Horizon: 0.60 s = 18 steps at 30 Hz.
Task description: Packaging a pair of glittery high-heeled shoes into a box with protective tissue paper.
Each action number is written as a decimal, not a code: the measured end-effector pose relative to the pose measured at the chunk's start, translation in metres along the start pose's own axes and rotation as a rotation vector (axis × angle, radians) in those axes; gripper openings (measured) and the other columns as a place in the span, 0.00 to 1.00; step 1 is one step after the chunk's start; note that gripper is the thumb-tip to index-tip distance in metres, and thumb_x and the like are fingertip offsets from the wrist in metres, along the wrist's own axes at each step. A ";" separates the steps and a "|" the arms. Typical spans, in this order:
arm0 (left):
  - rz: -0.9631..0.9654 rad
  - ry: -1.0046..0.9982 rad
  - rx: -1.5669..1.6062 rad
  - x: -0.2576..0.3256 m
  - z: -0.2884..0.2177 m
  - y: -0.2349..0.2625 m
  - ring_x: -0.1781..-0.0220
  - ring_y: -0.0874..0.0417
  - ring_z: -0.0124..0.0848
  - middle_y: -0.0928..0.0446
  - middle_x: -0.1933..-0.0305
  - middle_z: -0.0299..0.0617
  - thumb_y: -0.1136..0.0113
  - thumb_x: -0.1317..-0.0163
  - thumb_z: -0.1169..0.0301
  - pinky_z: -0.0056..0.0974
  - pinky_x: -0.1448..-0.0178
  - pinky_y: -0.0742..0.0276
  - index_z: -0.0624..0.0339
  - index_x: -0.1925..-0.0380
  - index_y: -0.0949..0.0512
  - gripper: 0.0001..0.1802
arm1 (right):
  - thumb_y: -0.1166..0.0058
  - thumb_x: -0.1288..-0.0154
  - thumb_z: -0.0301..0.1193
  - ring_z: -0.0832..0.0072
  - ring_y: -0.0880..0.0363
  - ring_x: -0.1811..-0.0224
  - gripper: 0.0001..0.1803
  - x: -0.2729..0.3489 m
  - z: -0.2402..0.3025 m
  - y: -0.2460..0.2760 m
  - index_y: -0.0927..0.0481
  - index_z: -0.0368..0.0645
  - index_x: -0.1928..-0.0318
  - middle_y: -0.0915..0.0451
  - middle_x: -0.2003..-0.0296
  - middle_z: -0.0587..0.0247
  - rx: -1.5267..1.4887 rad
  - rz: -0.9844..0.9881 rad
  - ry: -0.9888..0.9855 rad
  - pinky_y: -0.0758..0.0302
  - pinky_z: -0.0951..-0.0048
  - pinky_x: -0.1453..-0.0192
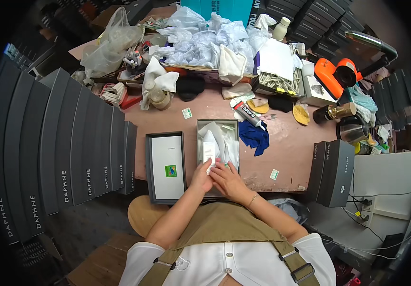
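Far left, a row of grey boxes (72, 143) stands on edge, leaning close against the tabletop (291, 152) edge; a bump from an elbow could topple them like dominoes. Next right, the box lid (166, 167) lies upturned just beside the open box (217, 125), its near end overhanging the tabletop rim, so a nudge from the left forearm could tip it off. Left hand (200, 177) rests fingers together on the near left part of the open box, pinching the lower end of a white paper-wrapped item (209, 148) that lies inside, on white tissue paper (229, 145). Right hand (228, 180) lies flat, fingers loosely spread, on the near right of the same box, pressing the tissue; what is under the palm I cannot tell. Risks here, as a guess: the tissue could tear or bunch if pushed too hard, and the wrapped item could sit crooked so the lid will not close flush. The box's near end also reaches the tabletop edge, so downward pressure there could tilt it toward the lap. Just right of the box, a blue cloth (254, 136) and a glue tube (248, 115) lie near; a stray sweep could drag the tube or smear glue on the tissue. Far right, two more grey boxes (333, 171) stand at the tabletop's right end, well apart from both hands.
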<state>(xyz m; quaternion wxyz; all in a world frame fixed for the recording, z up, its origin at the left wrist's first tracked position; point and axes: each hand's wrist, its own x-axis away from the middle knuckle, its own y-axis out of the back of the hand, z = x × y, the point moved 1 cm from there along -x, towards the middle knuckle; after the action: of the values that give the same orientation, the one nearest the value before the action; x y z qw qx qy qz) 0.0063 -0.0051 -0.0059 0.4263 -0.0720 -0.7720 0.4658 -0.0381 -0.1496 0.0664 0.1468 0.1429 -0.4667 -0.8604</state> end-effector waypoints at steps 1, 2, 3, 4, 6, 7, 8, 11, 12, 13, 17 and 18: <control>-0.111 -0.128 -0.084 0.012 -0.011 -0.006 0.51 0.24 0.41 0.26 0.53 0.47 0.46 0.34 0.64 0.45 0.48 0.26 0.59 0.44 0.36 0.22 | 0.45 0.41 0.30 0.56 0.34 0.40 0.21 0.001 0.003 0.004 0.28 0.40 0.46 0.30 0.45 0.47 -0.107 -0.093 -0.006 0.38 0.55 0.37; -0.212 -0.209 -0.153 0.020 -0.025 -0.015 0.56 0.23 0.37 0.25 0.54 0.48 0.48 0.33 0.66 0.41 0.54 0.24 0.61 0.48 0.34 0.18 | 0.46 0.41 0.29 0.56 0.31 0.42 0.20 0.001 0.004 0.010 0.28 0.38 0.48 0.28 0.47 0.46 -0.216 -0.183 -0.014 0.34 0.59 0.39; -0.125 -0.233 -0.128 0.016 -0.003 -0.019 0.57 0.21 0.36 0.26 0.54 0.48 0.50 0.32 0.66 0.40 0.55 0.22 0.62 0.49 0.34 0.16 | 0.48 0.40 0.28 0.55 0.26 0.49 0.18 0.022 -0.005 0.039 0.26 0.37 0.49 0.23 0.56 0.49 -0.274 -0.109 -0.284 0.29 0.61 0.46; -0.127 -0.293 -0.184 0.033 -0.028 -0.017 0.58 0.21 0.36 0.26 0.54 0.48 0.50 0.32 0.67 0.40 0.55 0.21 0.62 0.50 0.33 0.15 | 0.47 0.40 0.30 0.54 0.24 0.52 0.18 0.016 0.002 0.029 0.26 0.37 0.50 0.22 0.59 0.49 -0.284 -0.001 -0.349 0.27 0.61 0.49; -0.137 -0.334 -0.219 0.056 -0.065 -0.004 0.57 0.20 0.35 0.25 0.54 0.47 0.52 0.32 0.69 0.39 0.53 0.21 0.63 0.50 0.33 0.13 | 0.45 0.42 0.33 0.54 0.21 0.58 0.18 0.008 0.018 -0.010 0.25 0.36 0.53 0.21 0.63 0.49 -0.137 0.148 -0.396 0.25 0.60 0.54; -0.135 -0.318 -0.212 0.059 -0.064 -0.004 0.58 0.20 0.35 0.25 0.54 0.47 0.53 0.32 0.69 0.39 0.53 0.21 0.63 0.50 0.33 0.13 | 0.44 0.43 0.34 0.54 0.21 0.59 0.19 0.013 0.019 -0.043 0.24 0.35 0.54 0.21 0.63 0.48 0.049 0.194 -0.386 0.24 0.60 0.56; -0.134 -0.310 -0.203 0.062 -0.063 -0.004 0.58 0.20 0.35 0.25 0.54 0.48 0.53 0.32 0.70 0.39 0.54 0.21 0.64 0.50 0.33 0.14 | 0.43 0.44 0.35 0.55 0.20 0.61 0.19 0.013 0.013 -0.069 0.24 0.35 0.55 0.20 0.64 0.47 0.236 0.240 -0.365 0.23 0.60 0.58; -0.136 -0.266 -0.201 0.070 -0.056 -0.007 0.57 0.21 0.36 0.26 0.53 0.49 0.54 0.32 0.71 0.41 0.53 0.21 0.65 0.49 0.34 0.14 | 0.40 0.49 0.38 0.56 0.21 0.67 0.22 0.001 -0.012 -0.093 0.26 0.31 0.63 0.21 0.69 0.45 0.150 0.210 -0.458 0.23 0.60 0.61; -0.139 -0.260 -0.179 0.069 -0.056 -0.007 0.56 0.21 0.37 0.26 0.53 0.49 0.54 0.32 0.71 0.41 0.52 0.21 0.65 0.49 0.34 0.14 | 0.41 0.48 0.37 0.54 0.22 0.68 0.19 -0.009 -0.020 -0.088 0.25 0.32 0.64 0.21 0.70 0.46 0.053 0.232 -0.508 0.25 0.62 0.63; -0.141 -0.254 -0.158 0.069 -0.057 -0.006 0.55 0.22 0.37 0.26 0.53 0.49 0.54 0.32 0.71 0.42 0.52 0.21 0.65 0.49 0.34 0.14 | 0.41 0.49 0.36 0.55 0.22 0.67 0.19 -0.007 -0.022 -0.081 0.25 0.32 0.63 0.21 0.69 0.46 -0.030 0.232 -0.497 0.25 0.62 0.62; -0.101 -0.005 0.029 0.069 -0.041 0.002 0.44 0.27 0.43 0.28 0.50 0.51 0.55 0.33 0.72 0.53 0.38 0.31 0.67 0.47 0.36 0.16 | 0.41 0.51 0.33 0.55 0.24 0.66 0.18 0.000 -0.028 -0.036 0.24 0.31 0.64 0.23 0.69 0.44 -0.605 0.154 -0.615 0.28 0.62 0.61; -0.078 0.004 0.020 0.069 -0.035 -0.006 0.44 0.27 0.44 0.28 0.49 0.52 0.55 0.32 0.71 0.50 0.39 0.29 0.67 0.46 0.36 0.17 | 0.42 0.50 0.33 0.54 0.24 0.65 0.17 -0.001 -0.029 -0.036 0.24 0.32 0.63 0.23 0.68 0.44 -0.448 0.181 -0.549 0.28 0.61 0.60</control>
<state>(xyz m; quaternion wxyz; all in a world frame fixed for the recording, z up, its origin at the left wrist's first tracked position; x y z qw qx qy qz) -0.0102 0.0496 0.0470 0.4464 -0.0387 -0.7686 0.4565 -0.0304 -0.1521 0.0207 0.1194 -0.1708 -0.2995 -0.9311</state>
